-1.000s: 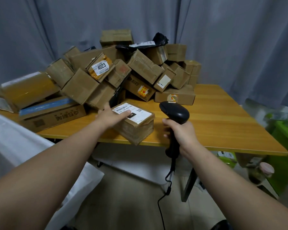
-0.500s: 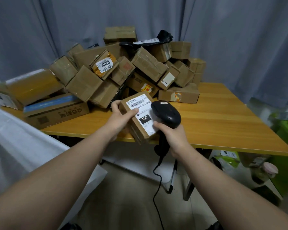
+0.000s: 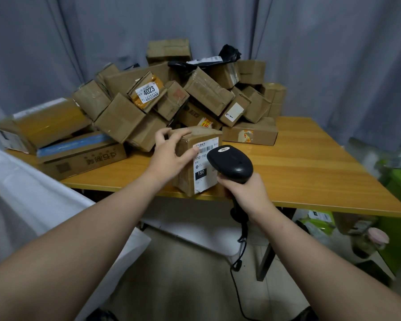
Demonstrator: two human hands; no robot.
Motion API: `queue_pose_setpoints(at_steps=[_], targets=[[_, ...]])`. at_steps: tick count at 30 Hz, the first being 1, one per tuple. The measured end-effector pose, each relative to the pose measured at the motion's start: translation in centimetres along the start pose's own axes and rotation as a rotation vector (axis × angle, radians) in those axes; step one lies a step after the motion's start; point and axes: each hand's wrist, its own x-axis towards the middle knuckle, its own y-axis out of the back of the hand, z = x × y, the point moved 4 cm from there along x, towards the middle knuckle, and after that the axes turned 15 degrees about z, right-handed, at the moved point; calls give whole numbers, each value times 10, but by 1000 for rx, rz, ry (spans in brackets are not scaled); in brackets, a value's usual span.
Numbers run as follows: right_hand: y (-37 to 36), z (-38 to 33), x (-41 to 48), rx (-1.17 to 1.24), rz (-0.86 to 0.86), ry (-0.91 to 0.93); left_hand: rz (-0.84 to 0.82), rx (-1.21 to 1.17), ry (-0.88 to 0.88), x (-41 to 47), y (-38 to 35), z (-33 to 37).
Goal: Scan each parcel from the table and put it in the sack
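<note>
2 hands, 1 scanner, 1 parcel in play. Pile of parcels [image 3: 171, 100] at the back of the table [image 3: 310, 163]: roughly 20 cardboard boxes plus 1 black poly mailer. Boxes overlap, so the exact count can't be told.

The held parcel [image 3: 190, 144] stands upright at the table's near edge, label face toward the camera. Can't tell if its base touches the tabletop. The left hand [image 3: 169, 156] grips its top-left corner: fingers curled over the top, thumb across the label by the barcode. The right hand [image 3: 243, 191] is wrapped around the handle of the barcode scanner [image 3: 232, 163]. The scanner head sits just in front of the label and covers its right part.

Parcel: small brown cardboard cuboid, creased, glossy tape, white paper label with barcode and "150" in a black block. Scanner: smooth black plastic, rounded head, coiled cable hanging below. Table: orange wood-grain top, dark leg. White fabric [image 3: 21, 193] at left, grey pleated curtain [image 3: 310, 54] behind.
</note>
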Motion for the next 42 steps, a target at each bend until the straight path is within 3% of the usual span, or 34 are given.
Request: queue_pose_setpoints(at_steps=[7,12,42], targets=[[1,5,-16,29,13,-55,-72,8,75,8,11,-9],[5,1,-21,-43,76,20,-112,-16,138,13,15,-11],[11,-13,-32,-202,119,141,-94,-3,169,9,13,-1]])
